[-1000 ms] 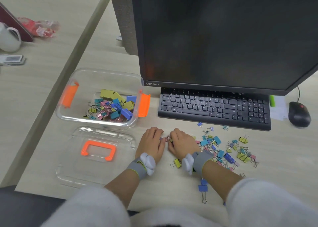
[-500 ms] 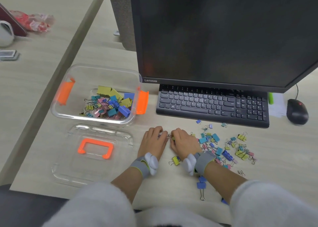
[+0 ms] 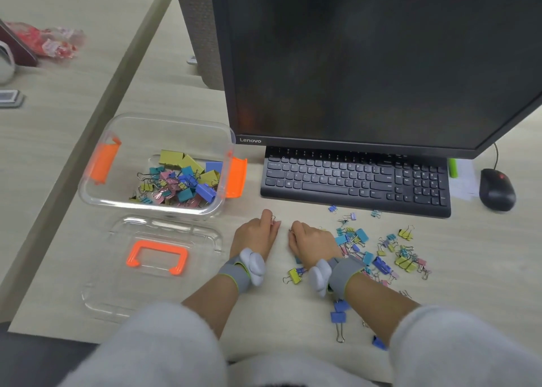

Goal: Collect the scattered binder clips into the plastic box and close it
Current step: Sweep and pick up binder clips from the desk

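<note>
Pale desk (image 3: 275, 313) fills the lower frame, with a blue clip (image 3: 338, 317) nearest and the clear lid (image 3: 117, 292) lying at lower left. At centre the left hand (image 3: 258, 235) and right hand (image 3: 312, 240) each curl round a small clip, only wire loops showing. Scattered binder clips (image 3: 381, 248) spread to their right. Both pinches are best carried over the plastic box (image 3: 152, 207), centre-left, and released low so nothing bounces out toward the keyboard (image 3: 352, 178).
</note>
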Action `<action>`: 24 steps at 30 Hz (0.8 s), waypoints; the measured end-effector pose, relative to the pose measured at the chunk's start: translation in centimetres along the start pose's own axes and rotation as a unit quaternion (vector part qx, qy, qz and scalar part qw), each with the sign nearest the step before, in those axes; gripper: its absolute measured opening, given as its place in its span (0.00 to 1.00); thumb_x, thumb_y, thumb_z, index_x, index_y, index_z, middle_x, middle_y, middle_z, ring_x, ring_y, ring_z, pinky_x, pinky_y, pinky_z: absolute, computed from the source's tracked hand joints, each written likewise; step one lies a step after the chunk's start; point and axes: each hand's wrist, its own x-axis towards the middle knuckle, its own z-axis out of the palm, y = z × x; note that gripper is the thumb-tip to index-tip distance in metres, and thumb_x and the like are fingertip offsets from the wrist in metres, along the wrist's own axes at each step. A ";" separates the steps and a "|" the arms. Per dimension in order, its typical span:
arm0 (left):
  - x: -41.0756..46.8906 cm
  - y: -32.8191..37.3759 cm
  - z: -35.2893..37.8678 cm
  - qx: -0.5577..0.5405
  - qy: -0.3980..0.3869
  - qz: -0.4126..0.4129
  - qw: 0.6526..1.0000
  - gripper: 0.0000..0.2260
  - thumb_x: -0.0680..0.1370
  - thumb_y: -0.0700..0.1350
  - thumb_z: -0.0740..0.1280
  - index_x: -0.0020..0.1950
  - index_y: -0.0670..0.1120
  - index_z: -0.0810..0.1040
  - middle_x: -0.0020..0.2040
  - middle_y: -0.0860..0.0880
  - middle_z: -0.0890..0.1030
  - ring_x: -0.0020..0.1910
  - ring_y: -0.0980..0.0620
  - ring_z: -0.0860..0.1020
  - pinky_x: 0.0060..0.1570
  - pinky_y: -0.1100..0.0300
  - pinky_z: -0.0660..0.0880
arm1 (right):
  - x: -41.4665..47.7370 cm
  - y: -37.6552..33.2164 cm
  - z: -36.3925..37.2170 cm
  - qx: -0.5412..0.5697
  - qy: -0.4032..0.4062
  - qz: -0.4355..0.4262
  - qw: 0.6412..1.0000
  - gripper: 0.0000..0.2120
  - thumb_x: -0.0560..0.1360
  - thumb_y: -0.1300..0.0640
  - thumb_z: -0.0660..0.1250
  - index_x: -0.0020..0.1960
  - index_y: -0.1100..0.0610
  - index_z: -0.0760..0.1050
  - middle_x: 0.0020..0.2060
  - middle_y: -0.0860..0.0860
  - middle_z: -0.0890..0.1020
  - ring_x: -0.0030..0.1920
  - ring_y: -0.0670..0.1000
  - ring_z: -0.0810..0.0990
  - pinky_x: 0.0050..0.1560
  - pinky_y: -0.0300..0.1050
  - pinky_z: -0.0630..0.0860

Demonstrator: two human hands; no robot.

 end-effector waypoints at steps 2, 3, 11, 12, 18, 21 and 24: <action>0.1 -0.2 0.0 -0.028 -0.003 -0.022 0.999 0.16 0.80 0.51 0.56 0.58 0.40 0.70 0.45 0.42 0.82 0.43 0.39 0.80 0.39 0.52 0.72 | 0.2 0.4 0.4 0.051 -0.109 0.034 0.992 0.13 0.79 0.52 0.55 0.53 0.60 0.71 0.47 0.55 0.81 0.44 0.58 0.81 0.39 0.45 0.72; 0.1 -0.2 -0.2 -0.042 0.003 -0.031 0.999 0.16 0.80 0.52 0.56 0.58 0.40 0.70 0.45 0.43 0.82 0.43 0.38 0.80 0.38 0.52 0.72 | 0.2 0.5 0.5 0.084 -0.144 0.054 0.985 0.14 0.81 0.51 0.51 0.56 0.60 0.69 0.50 0.56 0.81 0.47 0.59 0.80 0.42 0.46 0.71; 1.4 0.8 -3.0 -0.162 -0.007 -0.055 0.985 0.12 0.80 0.51 0.59 0.54 0.43 0.70 0.34 0.42 0.78 0.39 0.38 0.78 0.39 0.51 0.72 | 2.5 0.4 -1.8 0.457 -0.106 0.337 0.817 0.09 0.76 0.55 0.59 0.39 0.56 0.72 0.33 0.54 0.75 0.34 0.55 0.72 0.35 0.44 0.67; 1.4 1.0 -3.6 -0.191 -0.005 -0.055 0.980 0.11 0.79 0.51 0.60 0.53 0.43 0.71 0.31 0.45 0.76 0.38 0.38 0.77 0.38 0.52 0.71 | 3.0 0.1 -2.6 0.520 -0.102 0.357 0.769 0.10 0.76 0.56 0.58 0.36 0.56 0.71 0.30 0.53 0.74 0.29 0.54 0.70 0.32 0.43 0.66; 2.1 3.0 -6.2 -0.308 -0.022 -0.069 0.949 0.09 0.79 0.50 0.62 0.44 0.46 0.68 0.31 0.43 0.75 0.31 0.45 0.72 0.33 0.51 0.73 | 6.3 -1.8 -6.3 0.705 -0.109 0.419 0.562 0.12 0.75 0.56 0.59 0.33 0.56 0.68 0.19 0.50 0.70 0.14 0.45 0.66 0.15 0.33 0.63; 2.7 2.9 -8.4 -0.363 0.003 -0.101 0.926 0.10 0.79 0.51 0.60 0.42 0.47 0.67 0.35 0.41 0.79 0.23 0.44 0.73 0.20 0.60 0.69 | 8.0 -3.4 -7.7 0.726 -0.103 0.394 0.554 0.12 0.76 0.55 0.59 0.34 0.56 0.69 0.16 0.47 0.71 0.18 0.48 0.69 0.20 0.33 0.68; 3.4 1.6 -10.8 -0.363 0.044 -0.126 0.922 0.11 0.78 0.52 0.61 0.39 0.49 0.66 0.32 0.45 0.77 0.21 0.48 0.74 0.15 0.67 0.65 | 10.0 -5.4 -9.4 0.714 -0.116 0.400 0.563 0.13 0.74 0.56 0.58 0.31 0.57 0.68 0.14 0.51 0.69 0.13 0.49 0.65 0.21 0.33 0.66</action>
